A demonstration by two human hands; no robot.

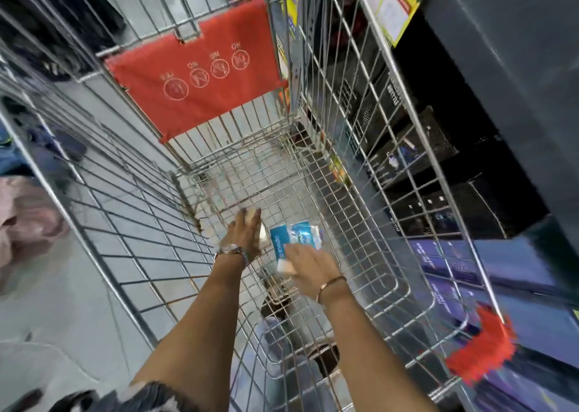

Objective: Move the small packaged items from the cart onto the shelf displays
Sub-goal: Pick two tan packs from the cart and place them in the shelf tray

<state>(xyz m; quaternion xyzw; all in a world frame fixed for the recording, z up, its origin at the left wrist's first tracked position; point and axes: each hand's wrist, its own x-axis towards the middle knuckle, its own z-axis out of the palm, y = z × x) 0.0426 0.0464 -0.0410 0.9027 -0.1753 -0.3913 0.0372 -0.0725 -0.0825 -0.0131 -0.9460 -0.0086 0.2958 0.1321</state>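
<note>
Steel wire formed the cart (354, 148), filling the frame's centre. Low in its basket, the left hand (242, 234) curled its fingers over a pale packet (254, 220); just right, the right hand (308, 266) pinched a blue-white packet (293, 239).

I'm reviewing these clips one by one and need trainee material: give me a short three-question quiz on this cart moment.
1. True or false: both hands are down inside the wire cart.
2. Which hand is on the blue and white packet? A) left hand B) right hand C) neither
3. What colour is the flap with round symbols on the cart's far end?

Key:
1. True. The left hand and right hand both reach near the cart floor.
2. B. The left hand is on a pale beige item instead; blur hides how firmly either is gripped.
3. Red, the red flap.
</note>
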